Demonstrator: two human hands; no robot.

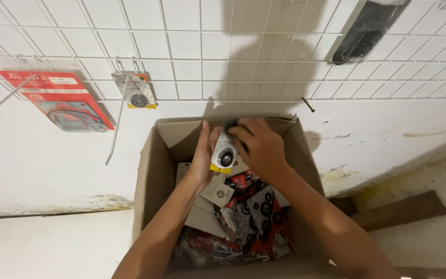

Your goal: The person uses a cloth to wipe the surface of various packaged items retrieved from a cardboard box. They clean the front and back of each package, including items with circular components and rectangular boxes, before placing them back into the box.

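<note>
Head cam: both my hands were over the open cardboard box [148, 170] standing against the white wall. My left hand [201, 160] backed a small blister pack [224, 154] holding a round black part above a yellow strip; its fingers were closed along the pack's left edge. My right hand [261, 147] gripped the pack from the top and right, fingers curled shut over it. The pack was held just above the box's contents, near the back flap.

Handling note: pinch the card edges, not the plastic bubble, and keep the hang hole free.

Box contents: a loose heap of similar bagged parts [256, 212], black rings on red and black cards. On the wire grid [192, 46] a matching small pack [135, 90] and a larger red pack [60, 98] hung from hooks.
</note>
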